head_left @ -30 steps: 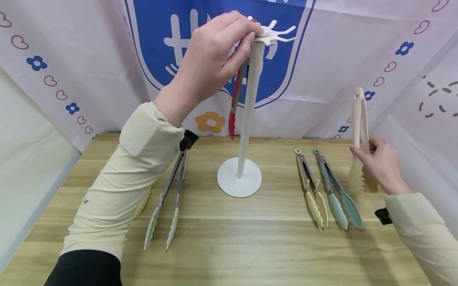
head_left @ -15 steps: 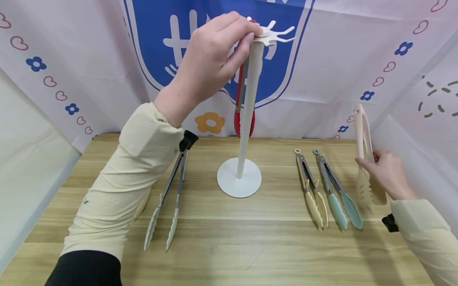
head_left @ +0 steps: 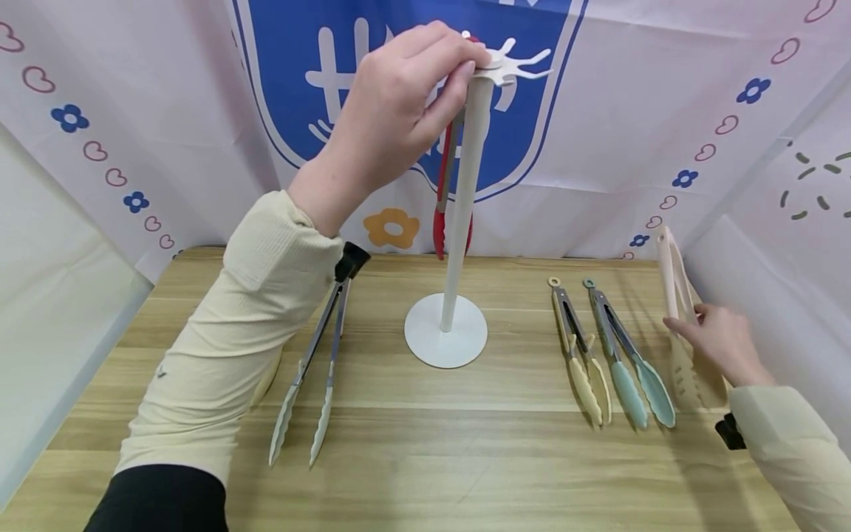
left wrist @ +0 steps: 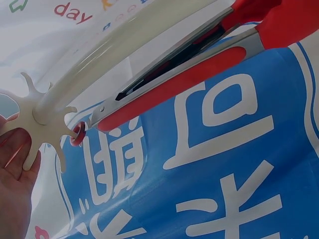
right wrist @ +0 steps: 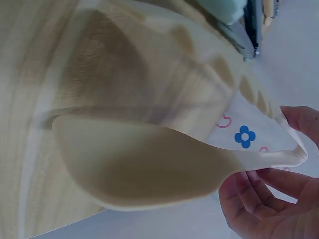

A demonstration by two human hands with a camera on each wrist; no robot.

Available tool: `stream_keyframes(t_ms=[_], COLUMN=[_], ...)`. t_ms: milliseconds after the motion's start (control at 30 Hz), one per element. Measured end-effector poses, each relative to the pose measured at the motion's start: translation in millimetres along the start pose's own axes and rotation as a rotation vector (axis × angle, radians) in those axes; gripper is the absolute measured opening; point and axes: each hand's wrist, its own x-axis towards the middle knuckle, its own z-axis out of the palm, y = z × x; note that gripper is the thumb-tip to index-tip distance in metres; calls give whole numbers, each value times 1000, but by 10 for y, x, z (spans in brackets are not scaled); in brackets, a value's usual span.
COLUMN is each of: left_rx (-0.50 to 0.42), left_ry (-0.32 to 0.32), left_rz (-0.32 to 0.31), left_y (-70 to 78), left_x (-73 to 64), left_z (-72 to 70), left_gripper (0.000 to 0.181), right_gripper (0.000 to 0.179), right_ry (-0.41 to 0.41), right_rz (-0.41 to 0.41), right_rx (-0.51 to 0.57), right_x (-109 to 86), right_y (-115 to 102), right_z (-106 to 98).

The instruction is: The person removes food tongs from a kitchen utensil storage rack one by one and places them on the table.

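My left hand grips the hooked top of a white stand, whose pole rises from a round base. Red-handled tongs hang by their ring from one hook; in the head view the pole partly covers them. At the far right, my right hand holds beige tongs between thumb and fingers. Their looped end points up, and their tips sit low at the tabletop. The right wrist view shows one broad spoon-like arm and one toothed arm, spread apart.
Yellow-tipped tongs and teal tongs lie side by side left of my right hand. White-tipped tongs lie left of the stand. A pale object is mostly hidden by my left sleeve. A printed cloth hangs behind the table.
My right hand has lowered the beige tongs toward the table and slightly right. The red tongs have swung and turned on their hook. My left hand stays on the stand's top.
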Motion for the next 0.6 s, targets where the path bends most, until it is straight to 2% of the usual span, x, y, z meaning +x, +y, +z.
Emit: stream_keyframes(t_ms=[233, 600], left_rx=[-1, -11], left_ry=[-4, 3], left_rz=[-6, 14], left_y=[5, 3], left_x=[-3, -3], left_z=[-7, -5], left_gripper=[34, 34], right_gripper=[49, 54], right_ry=[-66, -238], right_rz=[-6, 77], right_rx=[-44, 11], right_x=[-23, -8], right_y=[51, 46], right_z=[44, 96])
